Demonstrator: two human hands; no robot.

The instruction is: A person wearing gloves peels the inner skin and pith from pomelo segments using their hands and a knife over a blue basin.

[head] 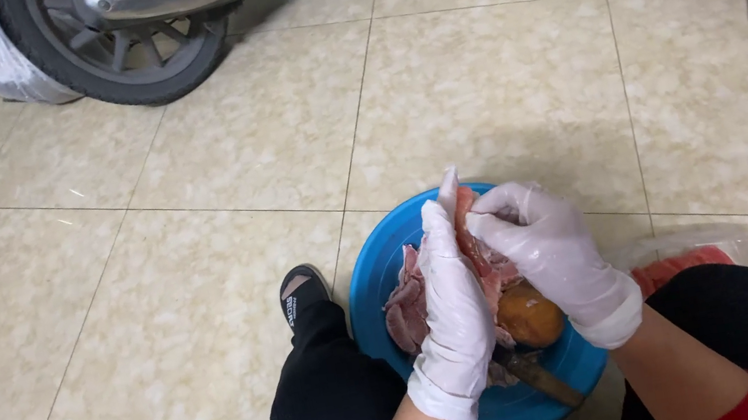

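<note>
Both gloved hands, left (453, 313) and right (554, 256), pinch a raw meat strip (472, 239) upright over the blue basin (372, 286); judged limp, wet, slippery, best gripped near its upper edge.

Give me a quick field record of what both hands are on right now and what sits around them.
left hand: white-gloved left hand, supporting a strip of raw pink meat
right hand: white-gloved right hand, pinching the same strip from the other side
below: round blue plastic basin holding more meat, a brown round lump and a dark knife blade
right of basin: clear plastic bag
floor: beige tiles
far left: scooter wheel
</note>
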